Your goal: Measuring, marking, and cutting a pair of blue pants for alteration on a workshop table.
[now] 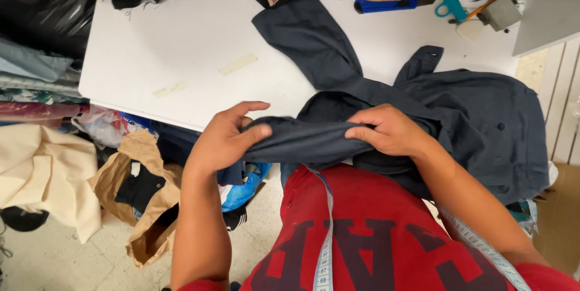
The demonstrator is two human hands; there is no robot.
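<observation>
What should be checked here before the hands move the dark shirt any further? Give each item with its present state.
1. Left hand pinching the shirt fold: ok, thumb and fingers closed on it.
2. Right hand gripping the same fold: ok.
3. Dark shirt supported by the white table: ok, most of it lies on top.
4. Sleeve free of clutter: not ok, its far end runs under items at the table's back edge.
5. Blue utility knife clear of the fabric: ok, it lies apart.
6. Measuring tape clear of the hands: ok, hanging down the red top.
</observation>
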